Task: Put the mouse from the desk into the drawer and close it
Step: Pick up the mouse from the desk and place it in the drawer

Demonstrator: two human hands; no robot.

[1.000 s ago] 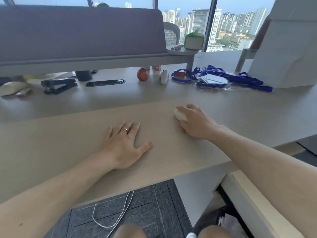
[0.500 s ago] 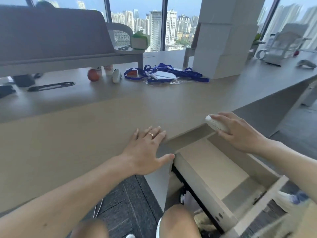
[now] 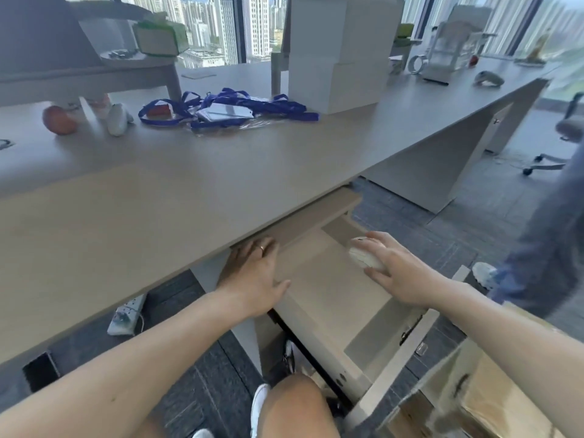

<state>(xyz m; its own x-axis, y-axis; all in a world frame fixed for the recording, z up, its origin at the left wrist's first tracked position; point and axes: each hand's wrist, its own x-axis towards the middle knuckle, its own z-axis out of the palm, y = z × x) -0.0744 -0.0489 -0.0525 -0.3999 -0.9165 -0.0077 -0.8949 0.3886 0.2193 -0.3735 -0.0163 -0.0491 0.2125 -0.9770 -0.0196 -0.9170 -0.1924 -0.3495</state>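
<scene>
While drawer (image 3: 331,298) stands open: right hand (image 3: 392,273) grasps mouse (image 3: 363,256) inside, far end; left hand (image 3: 252,273) flat, unclenched, on left wall.

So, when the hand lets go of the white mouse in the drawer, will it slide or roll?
The mouse looks smooth and rounded on top, so probably light and slightly slippery. The drawer bottom seems bare, so it may slide when the drawer shuts. Rolling seems unlikely.

Bright daylight enters through the windows (image 3: 252,26) at the back, leaving the far desk (image 3: 221,159) top cool grey and the near part warmer beige. Under the desk the carpet (image 3: 189,390) sits in soft shadow. Wide-angle bending and motion blur smear the frame edges, worst at right.
</scene>
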